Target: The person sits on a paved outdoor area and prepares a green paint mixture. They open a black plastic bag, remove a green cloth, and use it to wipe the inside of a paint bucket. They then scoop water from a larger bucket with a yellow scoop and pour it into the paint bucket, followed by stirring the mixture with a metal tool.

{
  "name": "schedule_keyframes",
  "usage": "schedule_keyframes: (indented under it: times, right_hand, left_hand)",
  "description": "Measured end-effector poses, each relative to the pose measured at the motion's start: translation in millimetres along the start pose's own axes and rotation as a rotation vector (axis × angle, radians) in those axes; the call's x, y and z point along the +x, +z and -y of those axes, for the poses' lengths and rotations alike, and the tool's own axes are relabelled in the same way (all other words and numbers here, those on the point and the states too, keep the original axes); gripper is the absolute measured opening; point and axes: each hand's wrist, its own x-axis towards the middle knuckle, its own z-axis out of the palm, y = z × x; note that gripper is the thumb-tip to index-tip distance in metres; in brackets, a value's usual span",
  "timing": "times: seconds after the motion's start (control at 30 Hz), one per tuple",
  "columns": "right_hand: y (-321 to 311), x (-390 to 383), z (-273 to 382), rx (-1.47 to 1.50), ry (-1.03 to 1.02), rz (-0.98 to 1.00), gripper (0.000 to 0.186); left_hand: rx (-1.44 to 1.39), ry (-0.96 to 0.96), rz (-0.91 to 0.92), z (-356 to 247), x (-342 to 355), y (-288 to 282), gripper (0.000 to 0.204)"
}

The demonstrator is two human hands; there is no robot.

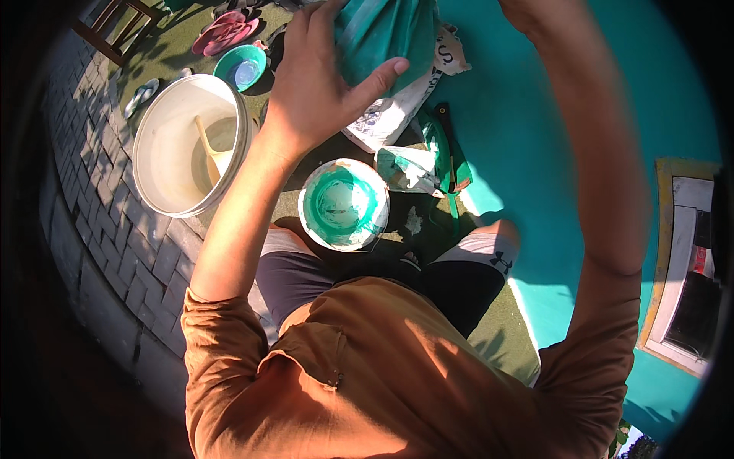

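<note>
Head view shows the left hand (pixel 312 86) with the thumb standing well away from the other fingers, back of the hand upward and nothing visible in its grasp; the other fingertips are cut off, so whether they touch anything cannot be told. The thumb overlaps a creased teal sheet (pixel 394 38), which lies just beside the hand. Only the base of the right hand (pixel 527 11) shows, before the teal wall (pixel 527 145); its fingers are out of sight, so their opening and hold cannot be told. Below the sheet is a white printed bag (pixel 382 126), with a black-handled tool (pixel 444 122) toward the wall-side edge of the green floor (pixel 501 329). Nearer the knees stands a pail (pixel 348 243) smeared inside with teal paint. Toward the floor's paved-side edge, a large white bucket (pixel 157 145) holds a pale scoop (pixel 206 139). Farther out are a small teal basin (pixel 225 67), pink sandals (pixel 225 32) and wooden furniture (pixel 99 42).
</note>
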Motion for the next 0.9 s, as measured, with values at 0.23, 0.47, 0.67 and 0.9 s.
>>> schedule_keyframes:
  times: [0.23,0.47,0.67,0.9]
  right_hand:
    - [-50.4,-109.1,-61.9,0.023,0.205,0.032,0.024]
    - [-37.4,-245.2,-135.5,0.002,0.574,-0.017,0.018]
    - [-13.0,-326.6,-218.3,-0.149,0.742,-0.033,0.019]
    - [31.0,-386.6,-302.5,0.019,0.677,-0.159,0.014]
  left_hand:
    - [-0.302,-0.165,0.056,-89.4,-70.6,47.6,0.049]
    - [-0.411,-0.202,0.39,-124.4,-175.3,106.1,0.03]
    - [-0.538,-0.255,0.549,-133.2,-253.2,163.1,0.017]
    - [-0.553,-0.308,0.729,-113.5,-314.8,209.7,0.013]
